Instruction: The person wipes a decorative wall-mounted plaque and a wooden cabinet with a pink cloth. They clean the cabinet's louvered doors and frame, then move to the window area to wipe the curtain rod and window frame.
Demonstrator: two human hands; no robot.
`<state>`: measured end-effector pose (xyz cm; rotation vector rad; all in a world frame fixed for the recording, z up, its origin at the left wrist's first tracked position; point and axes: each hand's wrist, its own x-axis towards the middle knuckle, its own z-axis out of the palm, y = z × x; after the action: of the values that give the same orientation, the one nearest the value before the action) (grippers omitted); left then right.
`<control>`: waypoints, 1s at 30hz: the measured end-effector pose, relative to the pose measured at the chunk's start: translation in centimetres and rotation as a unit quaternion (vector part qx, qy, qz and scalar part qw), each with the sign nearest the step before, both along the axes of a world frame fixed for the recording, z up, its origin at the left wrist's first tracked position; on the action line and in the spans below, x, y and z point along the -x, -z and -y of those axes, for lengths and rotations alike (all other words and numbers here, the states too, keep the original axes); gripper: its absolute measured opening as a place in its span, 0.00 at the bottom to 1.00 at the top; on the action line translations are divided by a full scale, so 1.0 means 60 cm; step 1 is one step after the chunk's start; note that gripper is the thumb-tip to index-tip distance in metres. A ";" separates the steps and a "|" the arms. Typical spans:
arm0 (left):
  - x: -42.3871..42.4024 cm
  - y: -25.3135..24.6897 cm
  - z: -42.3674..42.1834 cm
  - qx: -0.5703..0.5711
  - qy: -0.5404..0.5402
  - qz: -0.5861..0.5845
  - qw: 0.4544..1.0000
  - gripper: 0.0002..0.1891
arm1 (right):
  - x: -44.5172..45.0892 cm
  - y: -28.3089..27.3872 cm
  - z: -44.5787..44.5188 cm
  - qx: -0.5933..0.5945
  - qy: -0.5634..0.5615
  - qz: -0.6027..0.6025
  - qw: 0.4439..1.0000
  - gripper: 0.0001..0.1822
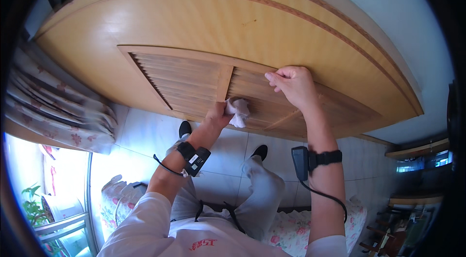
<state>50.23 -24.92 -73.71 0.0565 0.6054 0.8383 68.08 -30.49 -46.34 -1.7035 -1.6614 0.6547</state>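
Note:
In front of me is a light wooden panel with a louvered wooden section set in its lower part. My left hand grips a crumpled whitish cloth at the louvers, just right of an upright divider. My right hand is at the upper edge of the louvered section, fingers curled in and thumb pointing left. No object shows in it; whether its fingertips touch the wood I cannot tell. Each forearm bears a strapped black device with a cable.
A flowered curtain hangs at the left, above a bright window with plants. Beneath me is a seat with a floral cover. My feet are on the pale tiled floor. Shelving with assorted objects stands at the lower right.

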 end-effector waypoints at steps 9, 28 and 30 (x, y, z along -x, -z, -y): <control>0.070 -0.398 0.075 -0.252 0.007 0.061 0.966 0.19 | 0.014 -0.003 -0.002 0.007 0.029 0.130 0.991 0.15; 0.071 0.414 0.020 0.076 -0.099 -0.152 0.980 0.16 | 0.062 -0.027 -0.015 0.044 0.042 0.162 0.985 0.12; 0.053 0.449 0.004 0.026 -0.020 -0.242 0.970 0.13 | 0.057 -0.017 -0.015 0.031 0.037 0.163 0.985 0.12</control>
<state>47.07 -25.17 -100.64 0.2062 1.0910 0.8510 64.63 -29.59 -45.32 -1.9912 -1.8016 0.4109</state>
